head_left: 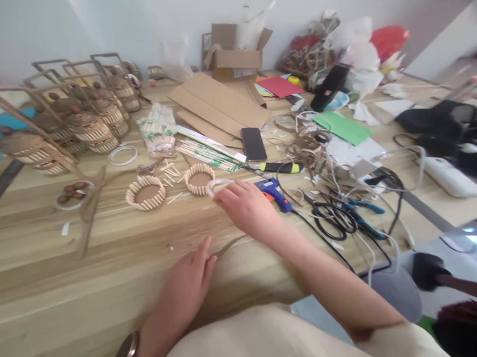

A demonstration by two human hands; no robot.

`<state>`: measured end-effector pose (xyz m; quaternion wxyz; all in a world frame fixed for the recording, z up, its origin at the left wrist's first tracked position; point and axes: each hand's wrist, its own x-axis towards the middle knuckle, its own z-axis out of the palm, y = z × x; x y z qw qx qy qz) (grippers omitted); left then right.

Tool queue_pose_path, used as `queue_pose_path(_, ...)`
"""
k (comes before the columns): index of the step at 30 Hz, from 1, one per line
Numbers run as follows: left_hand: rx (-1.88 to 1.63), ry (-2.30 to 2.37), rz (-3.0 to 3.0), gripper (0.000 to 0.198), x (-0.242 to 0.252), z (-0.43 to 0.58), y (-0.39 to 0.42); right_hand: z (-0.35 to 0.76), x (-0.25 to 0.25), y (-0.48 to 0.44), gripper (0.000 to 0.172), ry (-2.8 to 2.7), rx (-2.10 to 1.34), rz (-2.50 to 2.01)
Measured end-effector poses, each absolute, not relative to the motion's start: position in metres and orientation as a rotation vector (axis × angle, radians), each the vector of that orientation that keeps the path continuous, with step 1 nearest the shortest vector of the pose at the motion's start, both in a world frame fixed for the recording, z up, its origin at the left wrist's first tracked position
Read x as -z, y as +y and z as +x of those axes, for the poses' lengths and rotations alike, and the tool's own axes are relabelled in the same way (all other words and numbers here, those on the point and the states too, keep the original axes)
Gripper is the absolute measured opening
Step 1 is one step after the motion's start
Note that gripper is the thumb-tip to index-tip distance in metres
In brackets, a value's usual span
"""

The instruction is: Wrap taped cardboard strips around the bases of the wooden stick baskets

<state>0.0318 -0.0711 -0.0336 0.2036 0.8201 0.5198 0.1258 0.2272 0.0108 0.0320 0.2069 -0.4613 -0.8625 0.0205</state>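
Note:
My right hand (246,207) reaches across the wooden table (66,275), fingers closed on a white ring (218,185) beside a small round stick basket (199,179). My left hand (190,284) rests near the table's front edge, fingers together, pinching the end of a thin brown strip (228,246). A second, larger stick basket ring (145,193) lies to the left. A blue glue gun (275,193) sits just right of my right hand.
Several finished lantern-like baskets with frames (77,121) stand at the back left. Cardboard sheets (218,107), a phone (253,143), a bundle of sticks (207,153), scissors and pliers (346,215), cables, coloured paper and bags crowd the right half.

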Motion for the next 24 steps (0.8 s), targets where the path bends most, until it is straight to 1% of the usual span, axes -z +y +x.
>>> queue_pose_path(3, -0.302, 1.438, 2.396, 0.037, 0.036, 0.029, -0.071, 0.216, -0.055, 0.028, 0.015, -2.116, -0.327, -1.173)
queue_pose_path(6, -0.255, 1.415, 2.467, 0.034, 0.035, 0.029, -0.072, 0.201, -0.076, 0.041, 0.006, -1.771, -0.607, -0.980)
queue_pose_path(9, -0.252, 1.380, 2.521, 0.035, 0.035, 0.030, -0.073, 0.182, -0.088, 0.057, 0.005, -1.540, -0.813, -0.854)
queue_pose_path(11, -0.265, 1.374, 2.562, 0.036, 0.037, 0.030, -0.074, 0.168, -0.091, 0.068, 0.006, -1.449, -0.885, -0.768)
queue_pose_path(14, -0.300, 1.367, 2.627, 0.038, 0.043, 0.027, -0.076, 0.150, -0.091, 0.074, 0.017, -1.366, -0.904, -0.679)
queue_pose_path(17, -0.300, 1.326, 2.688, 0.040, 0.050, 0.025, -0.077, 0.144, -0.089, 0.061, 0.020, -1.357, -0.883, -0.752)
queue_pose_path(19, -0.257, 1.306, 2.720, 0.039, 0.055, 0.026, -0.079, 0.147, -0.086, 0.044, 0.018, -1.420, -0.833, -0.835)
queue_pose_path(22, -0.195, 1.295, 2.773, 0.036, 0.059, 0.030, -0.084, 0.162, -0.078, 0.022, 0.008, -1.667, -0.714, -0.896)
queue_pose_path(23, -0.186, 1.299, 2.792, 0.036, 0.060, 0.031, -0.086, 0.169, -0.075, 0.016, 0.008, -1.780, -0.692, -0.908)
queue_pose_path(24, -0.184, 1.302, 2.807, 0.036, 0.061, 0.032, -0.088, 0.177, -0.073, 0.011, 0.011, -1.851, -0.675, -0.961)
